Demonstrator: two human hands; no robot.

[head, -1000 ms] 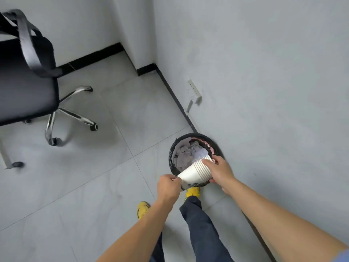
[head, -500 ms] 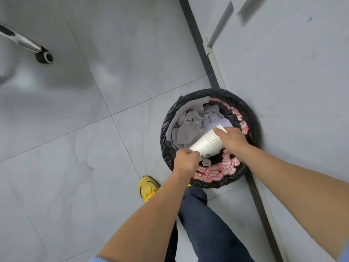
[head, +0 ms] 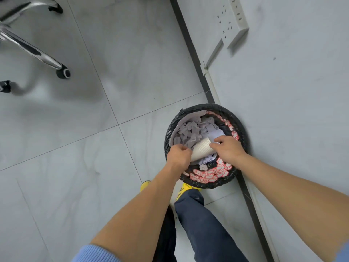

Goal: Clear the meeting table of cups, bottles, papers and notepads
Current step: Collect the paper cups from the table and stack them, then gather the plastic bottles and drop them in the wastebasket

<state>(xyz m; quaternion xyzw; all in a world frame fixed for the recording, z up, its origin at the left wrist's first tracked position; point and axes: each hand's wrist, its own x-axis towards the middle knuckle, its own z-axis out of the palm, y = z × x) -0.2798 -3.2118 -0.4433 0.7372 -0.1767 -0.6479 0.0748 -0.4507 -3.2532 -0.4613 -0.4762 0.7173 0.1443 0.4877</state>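
Head view: cup stack [head: 201,149] sideways above bin [head: 238,123], rims clamped by right hand [head: 229,150], base by left hand [head: 178,156]

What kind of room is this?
Probably an office or meeting room corner: a swivel chair base with chrome legs and castors, a power strip on the wall, and a bag-lined waste bin full of crumpled paper, over which the left hand and right hand hold a stack of paper cups.

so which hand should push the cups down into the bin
Probably the right hand: its fingers lie over the cups' open end above the middle of the bin, while the left hand grips the base at the near rim.
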